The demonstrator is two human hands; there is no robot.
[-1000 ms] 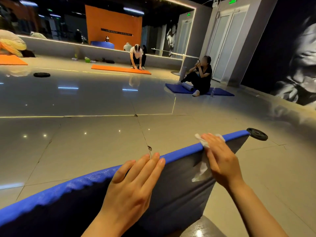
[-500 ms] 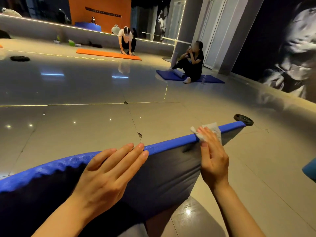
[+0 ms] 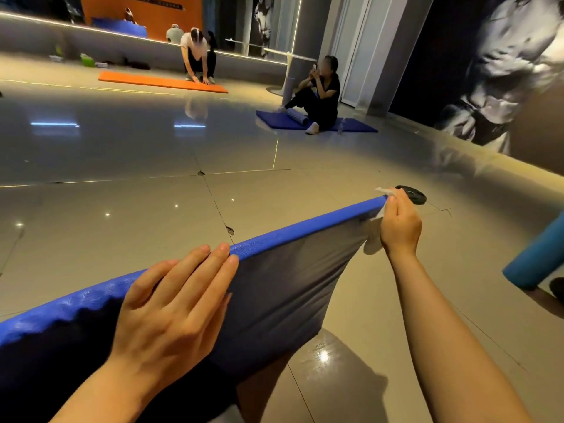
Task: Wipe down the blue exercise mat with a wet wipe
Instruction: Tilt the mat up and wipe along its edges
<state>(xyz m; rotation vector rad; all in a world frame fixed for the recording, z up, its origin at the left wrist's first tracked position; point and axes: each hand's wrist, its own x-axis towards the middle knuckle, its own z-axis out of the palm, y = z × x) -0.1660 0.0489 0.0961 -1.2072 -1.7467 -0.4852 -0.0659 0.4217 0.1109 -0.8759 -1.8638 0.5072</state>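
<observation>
The blue exercise mat stands tilted up in front of me, its bright blue top edge running from lower left to upper right and its grey-blue face towards me. My left hand lies flat on that face, its straight fingertips reaching the top edge. My right hand holds a white wet wipe at the mat's far right corner. The wipe is folded over the edge, with one bit showing above my fingers and the rest hanging below.
A black weight plate lies on the glossy tiled floor just beyond the mat's corner. A teal foam roller leans in at the right. Further off, one person sits on a blue mat and another kneels on an orange mat.
My right hand has slid the wipe rightwards along the mat's top edge, from short of the corner to the corner itself. My left hand stays pressed on the mat.
</observation>
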